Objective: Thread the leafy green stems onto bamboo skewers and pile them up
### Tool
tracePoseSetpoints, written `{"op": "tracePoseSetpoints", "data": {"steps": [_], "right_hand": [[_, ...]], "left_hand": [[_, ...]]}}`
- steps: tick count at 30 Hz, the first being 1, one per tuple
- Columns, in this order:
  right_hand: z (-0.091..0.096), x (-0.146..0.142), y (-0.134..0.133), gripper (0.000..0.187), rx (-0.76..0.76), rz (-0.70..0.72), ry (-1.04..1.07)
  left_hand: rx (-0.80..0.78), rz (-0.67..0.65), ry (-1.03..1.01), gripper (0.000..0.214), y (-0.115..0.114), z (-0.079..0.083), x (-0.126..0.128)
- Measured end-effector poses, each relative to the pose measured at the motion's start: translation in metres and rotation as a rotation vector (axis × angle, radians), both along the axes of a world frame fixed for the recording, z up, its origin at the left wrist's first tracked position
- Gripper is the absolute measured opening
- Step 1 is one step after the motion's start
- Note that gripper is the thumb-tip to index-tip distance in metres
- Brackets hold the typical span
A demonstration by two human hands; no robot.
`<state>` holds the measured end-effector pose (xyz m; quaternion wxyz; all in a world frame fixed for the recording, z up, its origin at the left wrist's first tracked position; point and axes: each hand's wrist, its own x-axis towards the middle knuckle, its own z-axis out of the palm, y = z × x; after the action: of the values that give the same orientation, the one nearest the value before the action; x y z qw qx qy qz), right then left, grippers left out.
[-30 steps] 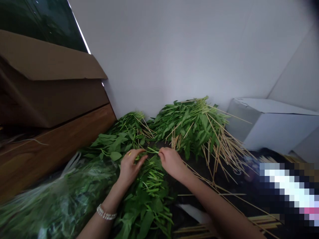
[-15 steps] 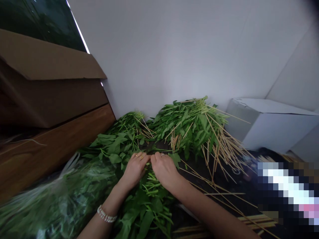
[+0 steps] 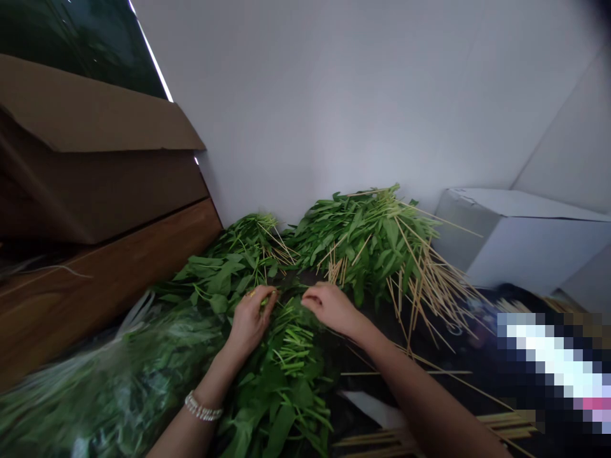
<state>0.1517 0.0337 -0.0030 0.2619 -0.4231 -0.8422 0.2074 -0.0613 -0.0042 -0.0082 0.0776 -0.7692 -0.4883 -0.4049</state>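
Observation:
My left hand, with rings and a beaded bracelet at the wrist, is closed in a pinch on a green stem. To its right, my right hand is curled with thumb and fingertips together; what it holds, if anything, I cannot make out. The hands are apart. Just below and between them lies a bunch of cut leafy greens, its pale stem ends pointing up toward my hands. More loose leafy greens lie beyond my left hand.
At the back, a big pile of leafy greens lies with many thin wooden sticks. A plastic bag of greens is at left, below a cardboard box. A white box stands right. Loose sticks cross the dark surface.
My hands were touching at the fingertips over the stems. Now they have drawn apart, the left one moving slightly left and the right one to the right.

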Motion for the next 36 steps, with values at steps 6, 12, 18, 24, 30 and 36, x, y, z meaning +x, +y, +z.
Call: {"op": "tracePoseSetpoints", "data": {"steps": [6,12,18,24,30,36], "right_hand": [[-0.026,0.014,0.016,0.028,0.275,-0.255,-0.426],[-0.042,0.017,0.02,0.027,0.332,-0.247,-0.474],[-0.034,0.017,0.021,0.017,0.212,-0.348,-0.014],[-0.029,0.006,0.028,0.015,-0.084,-0.274,0.521],[-0.027,0.002,0.031,0.009,-0.3,-0.187,0.69],[-0.014,0.004,0.022,0.015,-0.536,-0.112,0.887]], "left_hand": [[-0.002,-0.01,-0.03,0.017,0.0,-0.006,0.0],[-0.005,-0.043,0.045,0.016,0.002,-0.011,-0.001],[-0.005,-0.034,0.034,0.016,0.001,-0.011,-0.003],[-0.014,-0.017,0.031,0.016,0.003,-0.011,-0.005],[0.006,-0.008,0.016,0.015,0.002,-0.009,-0.005],[0.018,0.01,-0.011,0.016,0.002,-0.007,-0.003]]}}
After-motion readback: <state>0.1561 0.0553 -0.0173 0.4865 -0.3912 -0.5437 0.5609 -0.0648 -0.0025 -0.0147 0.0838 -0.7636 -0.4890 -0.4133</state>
